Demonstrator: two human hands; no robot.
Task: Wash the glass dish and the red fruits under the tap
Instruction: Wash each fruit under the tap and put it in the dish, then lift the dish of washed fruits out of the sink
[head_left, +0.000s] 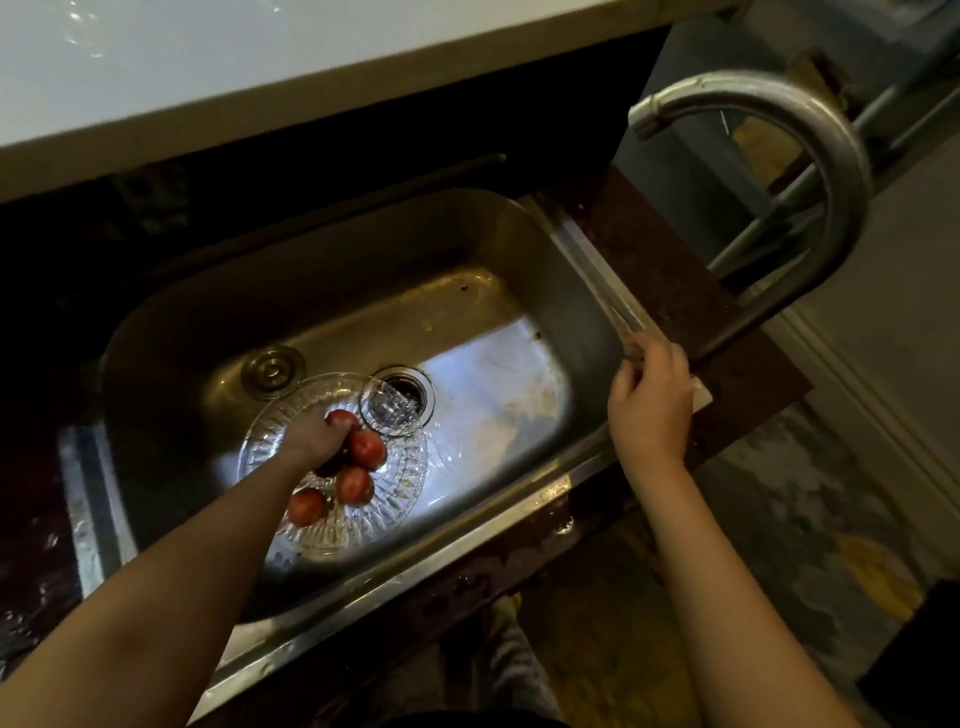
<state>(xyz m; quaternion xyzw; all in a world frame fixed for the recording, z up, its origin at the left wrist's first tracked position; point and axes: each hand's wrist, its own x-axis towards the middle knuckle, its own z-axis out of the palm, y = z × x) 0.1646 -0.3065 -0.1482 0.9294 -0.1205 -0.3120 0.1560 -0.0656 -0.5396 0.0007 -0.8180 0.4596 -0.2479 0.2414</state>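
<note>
A cut-glass dish (400, 488) lies in the steel sink (332, 291), left of the drain (410, 389). Several red fruits (355, 484) sit in it. My left hand (317, 439) reaches down into the dish, its fingers curled over the fruits at the far side. A small clear glass (387, 410) stands at the dish's far right edge, over the drain. My right hand (649, 400) rests on the sink's right rim near the base of the curved metal tap (810, 156), fingers bent over the edge. I see no water running from the spout.
A round metal drain plug (271, 370) lies on the sink floor behind the dish. A dark wet countertop (670, 270) surrounds the sink. A white shelf (260, 67) overhangs the back. Patterned floor (779, 519) shows at the right.
</note>
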